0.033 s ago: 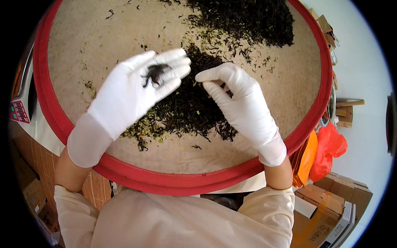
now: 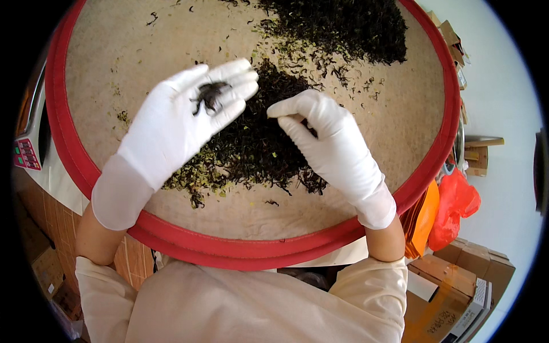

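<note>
My left hand (image 2: 174,117), in a white glove, is turned palm up with its fingers stretched out. A small clump of dark, curled dried leaves (image 2: 210,96), like tea, lies loose on its fingers. To its right, my gloved right hand (image 2: 329,134) is closed in a pinch, index fingertip and thumb close together. What sits between those tips, if anything, is too small to name. Beneath both hands spreads a pile of dark leaves (image 2: 257,146) mixed with yellow-green bits. The pile rests on a large round cloth-lined tray with a red rim (image 2: 251,251).
A bigger heap of dark leaves (image 2: 354,28) lies at the tray's far right. Left of the tray stands a scale (image 2: 27,153) with a coloured keypad. Orange packets (image 2: 422,217), a red plastic bag (image 2: 457,200) and cardboard boxes (image 2: 440,297) are at the right, beside a pale wall.
My left hand has shifted slightly left and up, carrying the clump on it. My right fingertips have moved a little left and down, still pinched.
</note>
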